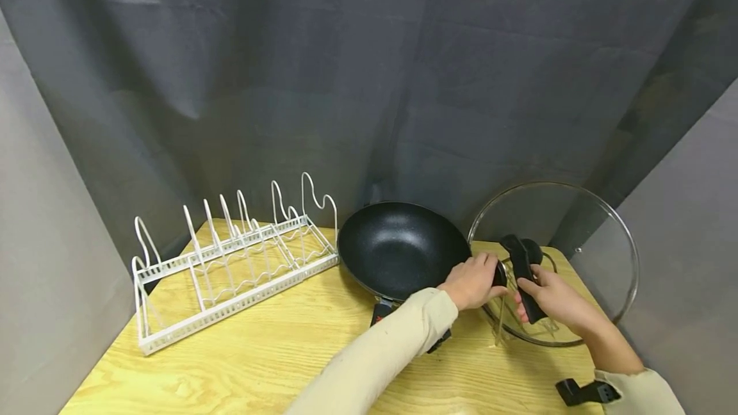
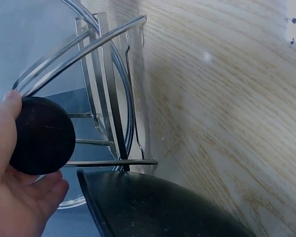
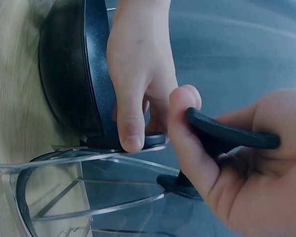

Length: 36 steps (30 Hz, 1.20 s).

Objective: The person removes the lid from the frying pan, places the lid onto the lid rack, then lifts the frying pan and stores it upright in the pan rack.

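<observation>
In the head view my right hand [image 1: 556, 300] grips the black handle [image 1: 523, 277] of a large glass lid [image 1: 599, 255]. The lid stands on edge in a metal wire rack [image 1: 499, 325]. My left hand [image 1: 471, 280] holds a round black disc [image 2: 43, 136] at the top of the rack, its thumb on one side and fingers on the other. In the right wrist view the right fingers curl round the lid's handle [image 3: 232, 133], close beside the left hand [image 3: 140, 74]. Just left of the rack sits a black frying pan [image 1: 398, 245].
A white wire rack [image 1: 230, 300] with upright dividers stands on the left of the wooden table [image 1: 242, 364]. The pan's handle [image 1: 380, 314] points toward the front, partly behind the left sleeve. A dark curtain [image 1: 369, 82] hangs behind, with grey panels [image 1: 40, 242] at the sides.
</observation>
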Motion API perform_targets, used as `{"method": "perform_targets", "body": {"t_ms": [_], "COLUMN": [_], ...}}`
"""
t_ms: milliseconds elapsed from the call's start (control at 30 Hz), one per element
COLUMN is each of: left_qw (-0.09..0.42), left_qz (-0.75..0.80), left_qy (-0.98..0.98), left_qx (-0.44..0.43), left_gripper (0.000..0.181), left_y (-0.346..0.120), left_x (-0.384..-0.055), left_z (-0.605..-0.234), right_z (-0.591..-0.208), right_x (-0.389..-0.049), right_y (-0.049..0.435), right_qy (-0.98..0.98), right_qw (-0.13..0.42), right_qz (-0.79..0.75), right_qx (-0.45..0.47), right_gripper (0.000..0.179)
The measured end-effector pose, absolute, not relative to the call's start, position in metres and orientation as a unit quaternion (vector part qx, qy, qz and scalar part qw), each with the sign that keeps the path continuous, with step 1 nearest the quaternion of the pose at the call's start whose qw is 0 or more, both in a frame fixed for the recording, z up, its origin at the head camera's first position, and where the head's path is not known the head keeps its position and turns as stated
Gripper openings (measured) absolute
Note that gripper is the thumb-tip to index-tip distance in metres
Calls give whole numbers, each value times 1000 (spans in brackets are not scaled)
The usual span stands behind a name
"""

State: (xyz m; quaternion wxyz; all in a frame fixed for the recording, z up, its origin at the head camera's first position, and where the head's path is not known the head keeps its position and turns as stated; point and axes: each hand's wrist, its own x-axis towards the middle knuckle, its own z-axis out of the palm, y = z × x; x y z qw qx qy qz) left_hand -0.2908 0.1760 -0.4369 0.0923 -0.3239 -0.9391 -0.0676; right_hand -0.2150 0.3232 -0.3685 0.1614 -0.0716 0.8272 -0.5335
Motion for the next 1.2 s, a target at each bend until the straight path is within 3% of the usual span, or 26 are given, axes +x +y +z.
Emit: {"method": "perform_targets", "body": {"t_ms": [967, 1200], "left_qw": [67, 37], "left_qz": [-90, -96], "left_qy": [-939, -932], "left_qx": [-326, -347], "left_gripper": [68, 50], "left_y": [173, 163], "left_x": [-293, -296], "left_z": [-432, -417], "right_z": [-367, -365], "right_x": [-212, -208], "right_y": [327, 325], "right_qy": [843, 872], "right_qw": [166, 138], "right_qz": [-504, -466], "right_qx": [-83, -52], "right_gripper": [39, 42]}}
